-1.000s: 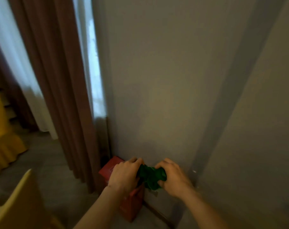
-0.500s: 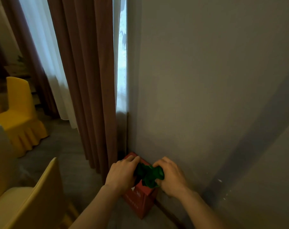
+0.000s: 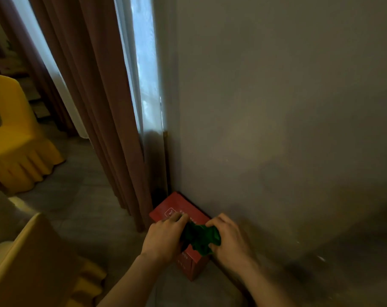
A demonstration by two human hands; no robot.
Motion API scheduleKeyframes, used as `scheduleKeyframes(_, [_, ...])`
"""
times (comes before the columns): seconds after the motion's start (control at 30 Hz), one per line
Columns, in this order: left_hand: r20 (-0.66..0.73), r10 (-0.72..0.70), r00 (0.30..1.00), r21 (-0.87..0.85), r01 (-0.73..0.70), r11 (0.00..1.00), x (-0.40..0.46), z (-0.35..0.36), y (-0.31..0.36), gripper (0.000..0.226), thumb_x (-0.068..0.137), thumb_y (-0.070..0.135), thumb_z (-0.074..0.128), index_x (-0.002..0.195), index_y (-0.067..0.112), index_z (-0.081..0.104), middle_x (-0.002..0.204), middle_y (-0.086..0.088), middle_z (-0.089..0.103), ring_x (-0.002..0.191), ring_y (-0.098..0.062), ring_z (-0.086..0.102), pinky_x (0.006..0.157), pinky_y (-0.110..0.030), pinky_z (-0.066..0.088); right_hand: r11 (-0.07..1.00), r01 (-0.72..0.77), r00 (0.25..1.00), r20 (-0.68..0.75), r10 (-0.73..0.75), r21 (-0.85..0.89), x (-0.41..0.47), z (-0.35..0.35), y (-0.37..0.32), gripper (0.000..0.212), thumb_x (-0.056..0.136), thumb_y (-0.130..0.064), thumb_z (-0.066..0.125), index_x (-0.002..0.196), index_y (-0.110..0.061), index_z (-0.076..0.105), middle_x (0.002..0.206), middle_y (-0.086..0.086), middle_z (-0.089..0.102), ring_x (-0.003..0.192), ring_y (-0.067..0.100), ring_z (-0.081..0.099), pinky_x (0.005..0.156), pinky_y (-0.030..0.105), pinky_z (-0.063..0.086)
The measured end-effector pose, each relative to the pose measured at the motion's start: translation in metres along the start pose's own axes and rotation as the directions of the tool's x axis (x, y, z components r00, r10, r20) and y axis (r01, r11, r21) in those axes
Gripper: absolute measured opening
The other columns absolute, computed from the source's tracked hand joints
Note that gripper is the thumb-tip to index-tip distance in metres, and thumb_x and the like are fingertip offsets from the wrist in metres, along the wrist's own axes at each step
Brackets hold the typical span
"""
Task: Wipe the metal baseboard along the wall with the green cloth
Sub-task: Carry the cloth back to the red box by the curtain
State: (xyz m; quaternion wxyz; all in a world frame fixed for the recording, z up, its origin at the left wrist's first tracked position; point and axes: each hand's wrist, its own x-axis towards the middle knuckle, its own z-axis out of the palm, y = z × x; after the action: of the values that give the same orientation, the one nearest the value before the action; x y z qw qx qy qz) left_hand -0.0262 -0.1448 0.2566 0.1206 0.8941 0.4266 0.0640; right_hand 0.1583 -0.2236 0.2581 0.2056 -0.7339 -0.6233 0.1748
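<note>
Meanwhile the view is swinging toward the curtain (image 3: 104,107), yet both hands are staying put above the red box (image 3: 183,218): left hand (image 3: 163,238) and right hand (image 3: 230,238) are still clutching the bunched green cloth (image 3: 200,239), so wiping is probably not yet starting; the baseboard by the box is hard to make out.

1 camera, worn on the head

It looks forward and down at a wall corner, close enough that both forearms reach in from the bottom edge. The brown curtain (image 3: 95,107) fills the left, the grey wall (image 3: 287,107) the right.
</note>
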Motion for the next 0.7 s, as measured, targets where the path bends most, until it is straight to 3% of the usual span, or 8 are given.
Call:
scheduleKeyframes(0.1, [0.022, -0.007, 1.000, -0.006, 0.007, 1.000, 0.033, 0.025, -0.008, 0.046, 0.087, 0.041, 0.071, 0.124, 0.034, 0.046, 0.123, 0.011, 0.056, 0.103, -0.021, 0.066, 0.069, -0.033, 0.048, 1.000, -0.009, 1.000, 0.007, 0.009, -0.001, 0.028, 0.016, 0.028, 0.045, 0.072, -0.012, 0.079, 0.109, -0.031, 0.063, 0.113, -0.014, 0.052, 0.098, 0.008, 0.058, 0.075, 0.015, 0.042])
scheduleKeyframes(0.4, [0.091, -0.038, 0.995, -0.038, 0.042, 0.998, 0.109, 0.132, -0.065, 0.044, 0.087, 0.038, 0.072, 0.123, 0.034, 0.047, 0.124, 0.011, 0.056, 0.112, -0.018, 0.061, 0.078, -0.037, 0.054, 0.993, -0.114, 0.993, 0.040, 0.113, 0.025, 0.103, 0.115, 0.093, 0.050, 0.071, -0.013, 0.081, 0.114, -0.030, 0.061, 0.119, -0.012, 0.051, 0.110, 0.013, 0.055, 0.085, 0.028, 0.050])
scheduleKeyframes(0.7, [0.160, -0.017, 0.987, -0.024, 0.021, 0.999, 0.164, 0.254, -0.127, 0.049, 0.090, 0.037, 0.070, 0.132, 0.034, 0.046, 0.134, 0.009, 0.055, 0.120, -0.023, 0.057, 0.086, -0.040, 0.051, 0.959, -0.283, 0.959, 0.030, 0.282, 0.022, 0.151, 0.228, 0.148, 0.051, 0.068, -0.009, 0.083, 0.112, -0.024, 0.064, 0.124, -0.004, 0.054, 0.106, 0.022, 0.058, 0.078, 0.038, 0.053])
